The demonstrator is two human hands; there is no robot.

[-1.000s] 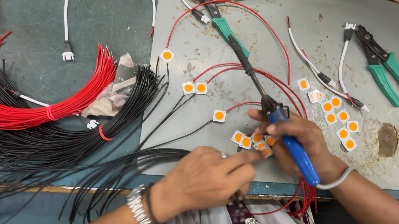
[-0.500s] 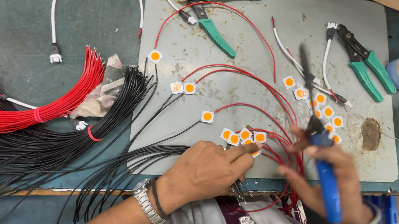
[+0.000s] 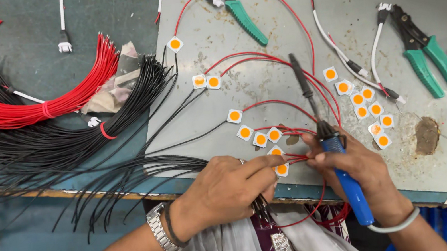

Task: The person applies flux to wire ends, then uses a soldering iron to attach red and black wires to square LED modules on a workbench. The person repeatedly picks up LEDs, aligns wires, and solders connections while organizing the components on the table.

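Blue-handled soldering iron (image 3: 336, 162), tip up, beside square orange chip (image 3: 281, 169)

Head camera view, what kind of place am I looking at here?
Likely a small electronics assembly bench. The right hand holds a blue-handled soldering iron, the left hand pinches a small square LED chip with red leads, and bundles of red wires and green-handled pliers lie nearby.
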